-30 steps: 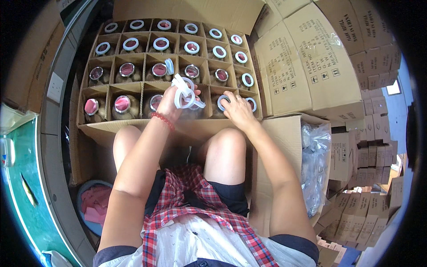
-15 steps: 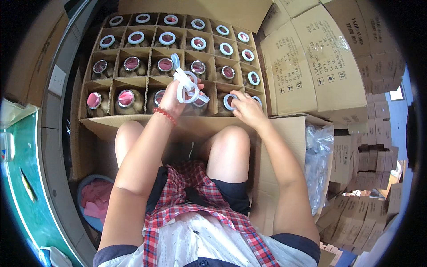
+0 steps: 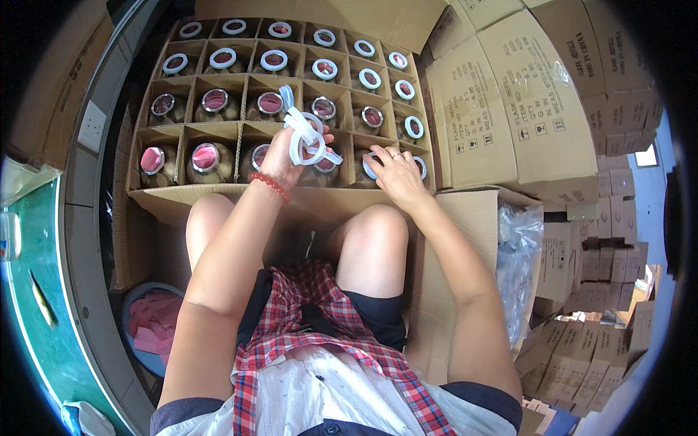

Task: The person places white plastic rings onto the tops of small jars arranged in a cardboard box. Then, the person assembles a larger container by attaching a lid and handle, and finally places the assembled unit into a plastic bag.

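Observation:
Several loose white rings (image 3: pixel 294 150) hang from the fingers of my left hand (image 3: pixel 280 158), which is closed on them above the near row of a divided carton (image 3: pixel 203 190). Glass flasks stand upright in its cells, with pink material showing in their mouths. My right hand (image 3: pixel 401 176) has its fingers curled over a white ring (image 3: pixel 368 168) on a flask mouth in the near row, partly covering it. Right beside it is another ringed flask (image 3: pixel 421 167). White rings sit on the far rows; a near-left flask (image 3: pixel 206 158) has a bare silvery rim.
An open carton of clear plastic wrapping (image 3: pixel 515 243) stands at my right. Stacked cardboard boxes (image 3: pixel 502 109) rise beyond it. At the left, a blue basin (image 3: pixel 129 305) holds pink sheets (image 3: pixel 156 320), next to a green surface (image 3: pixel 36 247).
My right hand has shifted slightly, its fingers now reaching further over the ring on the near-row flask. The left hand stays nearly in place with its rings.

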Available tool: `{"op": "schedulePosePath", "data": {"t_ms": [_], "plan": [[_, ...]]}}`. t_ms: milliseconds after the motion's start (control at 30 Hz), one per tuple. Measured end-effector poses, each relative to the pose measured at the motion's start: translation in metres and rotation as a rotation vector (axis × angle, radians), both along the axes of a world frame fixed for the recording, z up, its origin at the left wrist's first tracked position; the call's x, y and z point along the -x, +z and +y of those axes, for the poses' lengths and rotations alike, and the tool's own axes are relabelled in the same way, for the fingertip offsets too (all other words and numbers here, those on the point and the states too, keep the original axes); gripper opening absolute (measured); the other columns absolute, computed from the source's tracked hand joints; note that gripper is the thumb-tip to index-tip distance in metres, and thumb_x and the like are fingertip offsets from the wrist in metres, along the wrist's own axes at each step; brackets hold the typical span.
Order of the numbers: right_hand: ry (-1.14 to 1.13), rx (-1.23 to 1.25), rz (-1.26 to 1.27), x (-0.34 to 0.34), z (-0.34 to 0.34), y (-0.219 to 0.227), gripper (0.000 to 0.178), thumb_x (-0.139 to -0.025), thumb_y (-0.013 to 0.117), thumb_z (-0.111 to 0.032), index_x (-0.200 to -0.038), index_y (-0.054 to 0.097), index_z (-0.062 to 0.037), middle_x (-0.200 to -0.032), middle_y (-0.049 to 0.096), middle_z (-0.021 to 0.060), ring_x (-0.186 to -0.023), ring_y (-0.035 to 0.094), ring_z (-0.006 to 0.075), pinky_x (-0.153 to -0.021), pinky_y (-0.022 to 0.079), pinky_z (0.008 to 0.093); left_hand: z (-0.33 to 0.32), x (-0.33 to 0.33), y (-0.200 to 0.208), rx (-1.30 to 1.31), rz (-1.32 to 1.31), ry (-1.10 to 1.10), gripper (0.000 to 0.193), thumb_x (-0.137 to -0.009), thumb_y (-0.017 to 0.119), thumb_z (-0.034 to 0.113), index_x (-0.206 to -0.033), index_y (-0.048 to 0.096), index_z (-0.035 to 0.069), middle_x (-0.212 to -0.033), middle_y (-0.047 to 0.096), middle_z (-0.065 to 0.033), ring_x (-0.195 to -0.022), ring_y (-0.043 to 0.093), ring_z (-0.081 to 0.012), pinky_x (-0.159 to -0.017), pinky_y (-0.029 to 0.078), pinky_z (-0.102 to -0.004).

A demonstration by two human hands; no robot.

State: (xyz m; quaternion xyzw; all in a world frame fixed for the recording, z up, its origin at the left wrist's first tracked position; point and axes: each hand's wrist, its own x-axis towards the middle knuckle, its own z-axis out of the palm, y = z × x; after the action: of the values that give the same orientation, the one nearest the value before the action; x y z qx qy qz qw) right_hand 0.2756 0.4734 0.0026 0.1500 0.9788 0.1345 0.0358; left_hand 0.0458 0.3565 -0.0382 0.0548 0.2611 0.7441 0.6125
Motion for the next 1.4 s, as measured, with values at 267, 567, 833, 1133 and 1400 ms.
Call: {"op": "schedulePosePath", "data": {"t_ms": [267,567,833,1133,1400], "plan": [[-0.049,0.140,0.229,0.004,-0.009,0.015,0.048,-0.075,0.065,-0.011,-0.121,0.056,-0.0094,-0.118,0.054,0.0096,-0.102,0.054,0.0262,-0.081,0.043,0.0388,-0.001,0.001,-0.001,0.021,-0.019,0.040,0.021,-0.094,0.048,0.022,-0.098,0.057,0.003,-0.103,0.063,-0.0172,-0.096,0.064,-0.0317,-0.079,0.055,-0.0428],[-0.082,0.892,0.707,0.063,-0.039,0.027,0.013,-0.084,0.067,-0.010,-0.094,0.066,-0.0006,-0.085,0.064,0.0074,-0.074,0.062,0.0164,-0.066,0.049,0.0280,-0.001,0.001,0.004,0.061,-0.050,0.009,0.021,-0.095,0.046,0.024,-0.095,0.056,0.005,-0.107,0.063,-0.0185,-0.096,0.064,-0.0311,-0.075,0.058,-0.0477],[-0.632,1.428,0.959,0.052,0.068,-0.019,0.013,-0.096,0.052,-0.012,-0.102,0.054,-0.0004,-0.089,0.060,0.0059,-0.076,0.061,0.0124,-0.070,0.056,0.0272,-0.011,0.013,-0.002,0.083,-0.095,-0.001,0.025,-0.097,0.043,0.026,-0.103,0.056,0.005,-0.109,0.062,-0.0185,-0.095,0.064,-0.0291,-0.065,0.058,-0.0385],[-0.788,0.883,0.708,0.052,0.116,-0.046,0.012,-0.089,0.056,-0.004,-0.100,0.054,-0.0008,-0.076,0.061,0.0064,-0.058,0.060,0.0115,-0.047,0.054,0.0266,-0.017,0.019,0.006,0.095,0.149,-0.016,0.030,-0.098,0.043,0.025,-0.115,0.052,0.001,-0.105,0.064,-0.0154,-0.087,0.066,-0.0242,-0.058,0.056,-0.0314],[-0.492,0.275,0.531,0.054,0.125,-0.054,0.010,-0.083,0.061,-0.007,-0.093,0.060,-0.0050,-0.087,0.062,0.0083,-0.070,0.064,0.0228,-0.062,0.051,0.0370,-0.026,0.024,-0.014,0.044,0.088,0.047,0.029,-0.089,0.057,0.023,-0.109,0.053,0.003,-0.090,0.062,-0.0112,-0.076,0.066,-0.0237,-0.056,0.057,-0.0336]]}}
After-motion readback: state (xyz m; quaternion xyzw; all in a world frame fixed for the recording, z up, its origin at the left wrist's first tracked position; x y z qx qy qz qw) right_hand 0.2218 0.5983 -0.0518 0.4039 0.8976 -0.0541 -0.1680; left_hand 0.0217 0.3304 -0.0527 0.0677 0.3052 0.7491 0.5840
